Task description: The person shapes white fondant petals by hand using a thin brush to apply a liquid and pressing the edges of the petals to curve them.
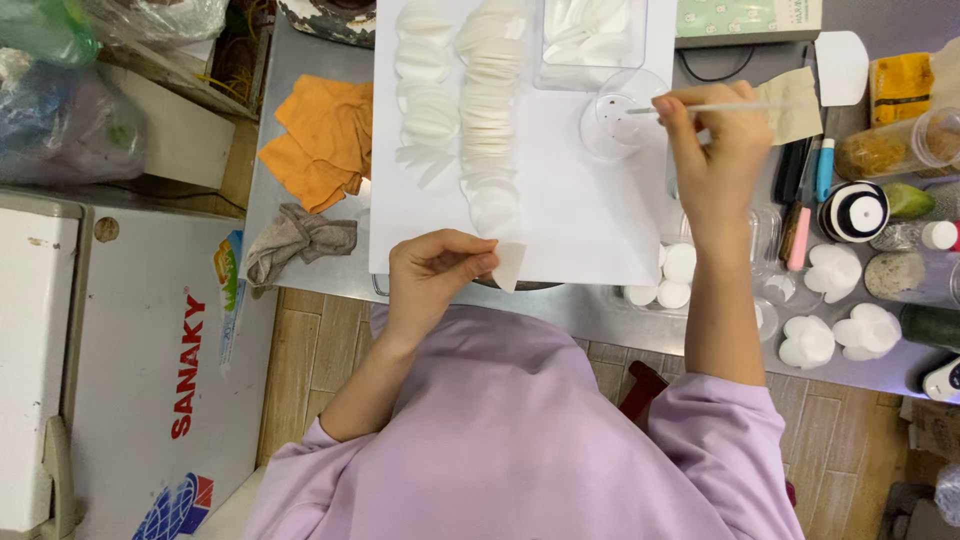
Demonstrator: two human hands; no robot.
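Note:
My left hand [435,272] pinches a thin white petal-shaped piece [508,265] at the near edge of a large white sheet [580,215]. My right hand [710,140] holds a slim white brush [705,108] with its tip inside a clear round cup [615,130] on the sheet. Rows of overlapping white petal pieces [490,130] lie on the sheet beyond my left hand. A clear box with more white pieces [590,40] stands at the sheet's far edge.
Orange cloths [320,140] and a grey rag [300,240] lie on the metal table [590,310] at left. White moulded flowers [835,330], round white balls [670,280], pens [810,190], jars [900,150] and a striped spool [853,212] crowd the right side. A white chest freezer [130,380] stands at left.

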